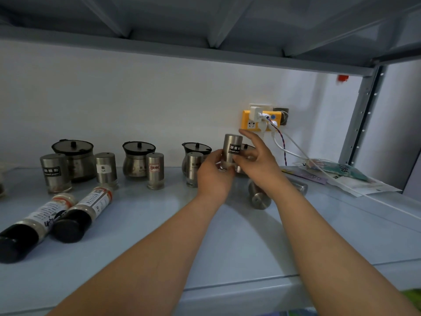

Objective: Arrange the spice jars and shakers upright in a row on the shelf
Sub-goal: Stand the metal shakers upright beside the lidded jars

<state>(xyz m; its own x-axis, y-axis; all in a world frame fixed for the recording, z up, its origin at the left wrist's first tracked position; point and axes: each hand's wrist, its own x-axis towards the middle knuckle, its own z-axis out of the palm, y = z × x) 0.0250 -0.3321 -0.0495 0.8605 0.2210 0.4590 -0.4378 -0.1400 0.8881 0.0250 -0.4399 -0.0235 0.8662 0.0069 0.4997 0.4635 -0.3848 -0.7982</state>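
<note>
Looking at a big pale blue shelf [159, 247] against a white wall, with both bare arms reaching in over it. Three round steel pots with black lids sit along the back: left pot [75, 160], middle pot [136, 160] and right pot [196, 148], that last one partly hidden. Over on the left, two black-capped bottles [75, 215] lie on their sides next to each other, caps toward the camera. On the right there's a pile of flat packets [346, 176]. Four steel shakers stand upright in a loose row in front of the pots: first shaker [54, 173], salt shaker [106, 167], red-label shaker [155, 171] and fourth shaker [193, 169]. One more, the fallen shaker [259, 198], lies on its side under the right forearm. The left hand [214, 176] grips the bottom of the pepper shaker [232, 144], held upright just above the shelf at the right end of the row, and the right hand [259, 156] pinches its middle, index finger sticking up. A yellow socket block [250, 123] with cables hangs on the wall behind.
</note>
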